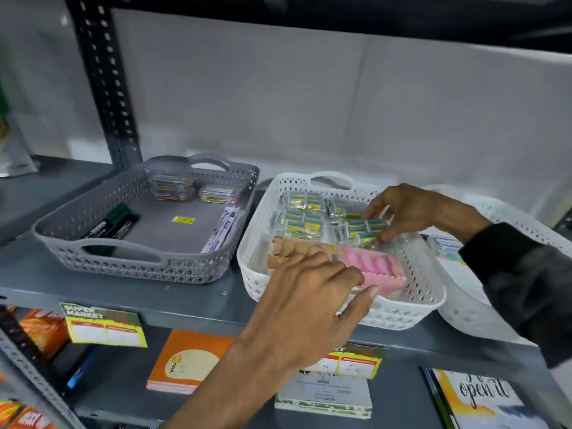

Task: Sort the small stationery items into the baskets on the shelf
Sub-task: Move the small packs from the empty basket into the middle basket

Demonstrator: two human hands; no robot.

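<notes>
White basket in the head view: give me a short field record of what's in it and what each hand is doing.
basket: white basket, middle of the shelf, right of the grey basket
contents: blue-yellow packets at the back, pink box and peach box at the front
left hand: fingers resting on the boxes
right hand: grip pinching a blue-yellow packet

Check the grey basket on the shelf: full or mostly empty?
Mostly empty. The grey basket holds only markers, pens and a few small clear boxes along its edges; most of its floor is bare.
</notes>
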